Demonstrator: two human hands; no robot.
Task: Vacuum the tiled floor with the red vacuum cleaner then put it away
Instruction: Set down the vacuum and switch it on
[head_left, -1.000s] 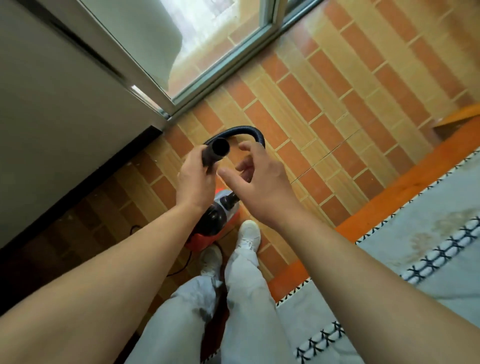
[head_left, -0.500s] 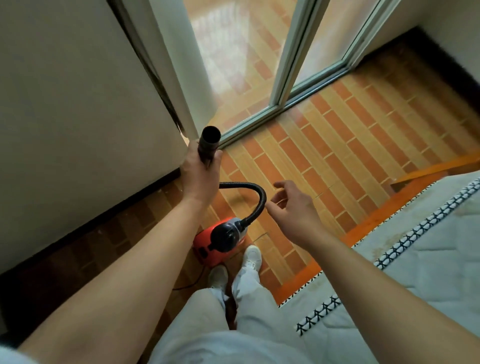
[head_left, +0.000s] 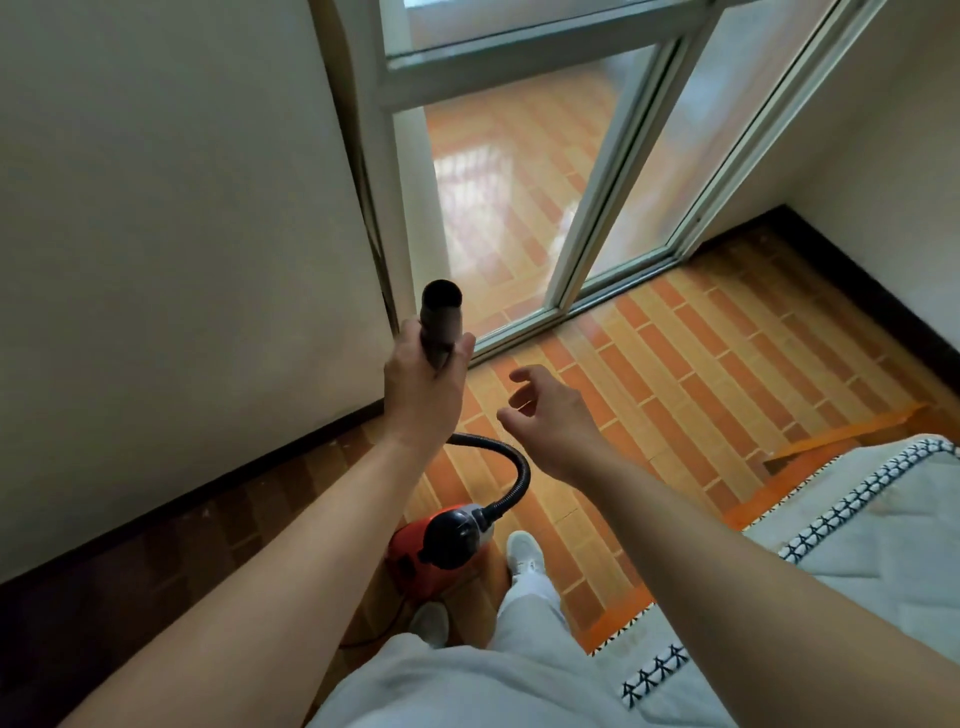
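Note:
The red vacuum cleaner (head_left: 434, 551) sits on the orange tiled floor (head_left: 691, 364) just in front of my white shoes. Its black ribbed hose (head_left: 514, 478) curves up from the body and passes behind my left wrist. My left hand (head_left: 423, 387) is shut on the hose's dark tube end (head_left: 440, 317), which points up with its open mouth towards me. My right hand (head_left: 553, 418) hovers to the right of it, fingers apart and curled, holding nothing.
A pale wall (head_left: 171, 234) with a dark skirting runs along the left. Glass sliding doors (head_left: 613, 171) stand ahead, with another wall at the right. A mattress with a patterned border (head_left: 857, 525) on an orange frame lies at the lower right. A thin cord (head_left: 374, 631) trails by my feet.
My view has tilted upward towards the doors. My left hand lifted the tube end away from my right hand, which let go and now hangs open beside it.

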